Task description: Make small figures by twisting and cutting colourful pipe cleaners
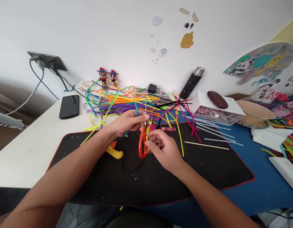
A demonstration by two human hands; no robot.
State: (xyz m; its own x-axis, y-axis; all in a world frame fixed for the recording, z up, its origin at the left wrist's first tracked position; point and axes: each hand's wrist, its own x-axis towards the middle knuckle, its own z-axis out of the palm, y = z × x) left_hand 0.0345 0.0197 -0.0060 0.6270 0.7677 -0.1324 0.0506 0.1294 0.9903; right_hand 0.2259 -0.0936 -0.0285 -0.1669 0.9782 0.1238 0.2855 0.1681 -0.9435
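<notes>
My left hand (127, 123) is closed round a blue pipe cleaner (136, 109) that loops up over its fingers. Its fingertips also pinch a small pipe-cleaner figure (151, 124) of yellow, pink and black. My right hand (164, 148) is just below the figure, fingers curled, holding orange-handled scissors (143, 142) whose thin blades point up past the figure. Both hands hover over a black mat (160, 177) with a red edge.
A heap of coloured pipe cleaners (127, 99) lies behind the hands. A yellow glue gun (115, 152), glue sticks (215, 133), a wooden stick (205, 145), a pink lighter (167, 129), a phone (69, 106), a black flask (192, 83), a white box (217, 109) and two small figurines (107, 77) stand around.
</notes>
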